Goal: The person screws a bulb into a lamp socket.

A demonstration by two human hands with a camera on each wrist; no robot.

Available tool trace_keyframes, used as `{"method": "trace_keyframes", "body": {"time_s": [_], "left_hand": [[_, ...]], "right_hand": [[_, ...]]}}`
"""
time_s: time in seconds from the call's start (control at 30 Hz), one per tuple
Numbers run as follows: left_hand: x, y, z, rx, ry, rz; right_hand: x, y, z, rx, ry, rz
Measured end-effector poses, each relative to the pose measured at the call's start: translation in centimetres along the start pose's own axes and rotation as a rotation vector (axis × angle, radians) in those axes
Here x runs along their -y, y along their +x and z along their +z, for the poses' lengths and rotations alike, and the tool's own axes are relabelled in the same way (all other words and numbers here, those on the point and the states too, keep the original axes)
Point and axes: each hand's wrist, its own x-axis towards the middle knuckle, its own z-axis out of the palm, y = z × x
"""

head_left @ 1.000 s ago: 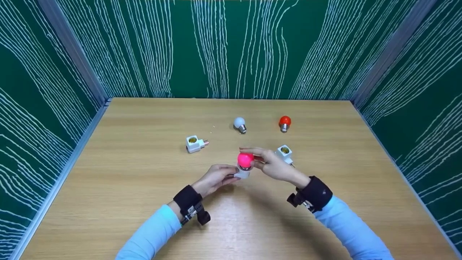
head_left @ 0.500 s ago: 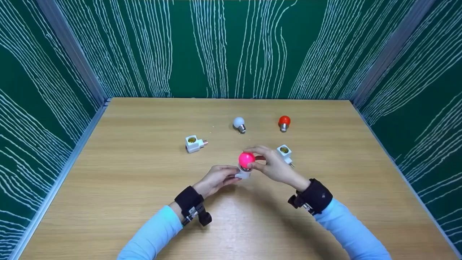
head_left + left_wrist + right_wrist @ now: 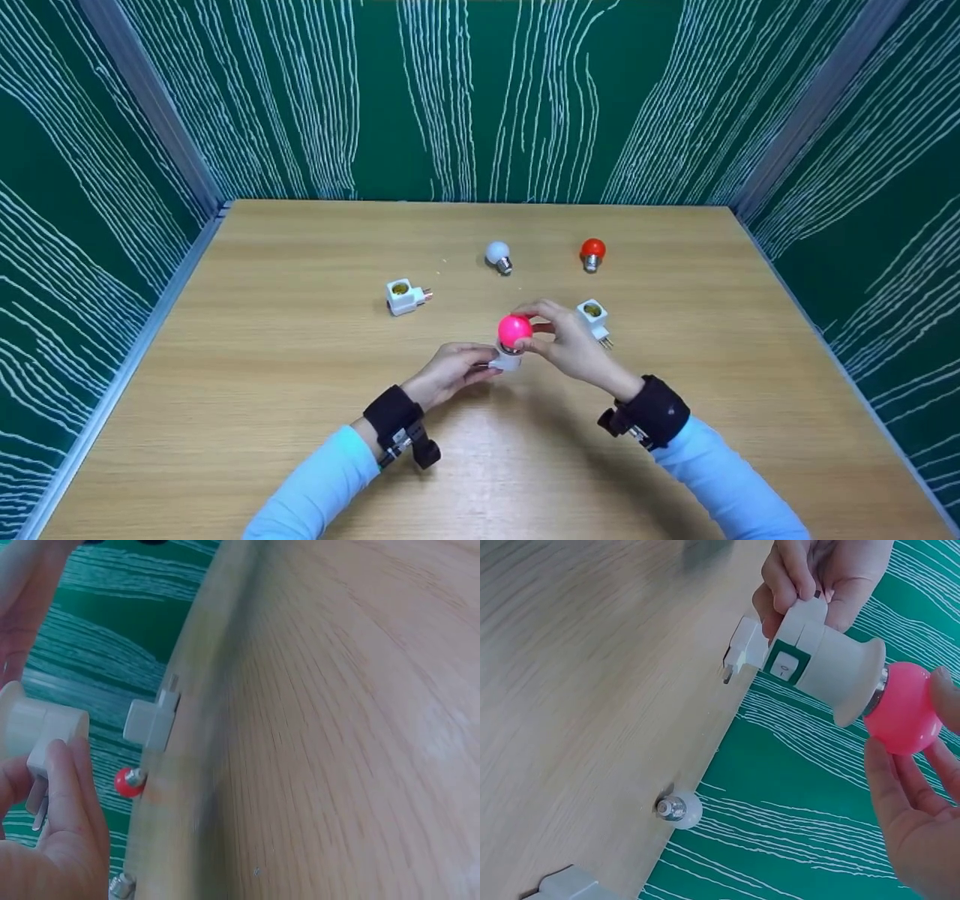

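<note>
My left hand (image 3: 446, 373) grips a white plug-in lamp socket (image 3: 505, 362) near its plug end. In the right wrist view this lamp holder has a rocker switch (image 3: 784, 666) on its side and a flared round mouth. A pink bulb (image 3: 904, 709) sits at that mouth, with a strip of its metal base showing between globe and rim. The fingers and thumb of my right hand (image 3: 564, 341) pinch the pink globe from the right. In the left wrist view, fingers of the left hand (image 3: 64, 817) lie along the holder beside its metal prongs (image 3: 39, 810).
A white bulb (image 3: 496, 253) and a red bulb (image 3: 592, 249) lie toward the back of the wooden table (image 3: 300, 315). One white cube-shaped socket (image 3: 403, 301) is on the left; another socket (image 3: 594, 316) stands just behind the right hand. Green walls (image 3: 480, 105) enclose the back and sides.
The right hand's fingers have slid from over the top of the pink bulb to its right side. Bulb and holder have shifted slightly right; the left hand keeps its grip.
</note>
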Motion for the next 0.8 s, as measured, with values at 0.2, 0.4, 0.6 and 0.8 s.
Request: {"method": "trace_keyframes", "body": {"time_s": [0.2, 0.4, 0.6, 0.8], "left_hand": [[-0.01, -0.05, -0.04, -0.005, 0.008, -0.002], [0.05, -0.03, -0.06, -0.019, 0.008, -0.003], [0.01, -0.07, -0.04, -0.014, 0.026, -0.005], [0.02, -0.11, -0.14, -0.005, 0.033, -0.008]], "right_hand": [[-0.09, -0.05, 0.12, -0.008, -0.002, 0.001], [0.22, -0.16, 0.13, 0.010, -0.011, 0.026], [0.14, -0.20, -0.19, 0.055, 0.049, 0.030], [0.14, -0.16, -0.40, 0.119, 0.067, 0.050]]}}
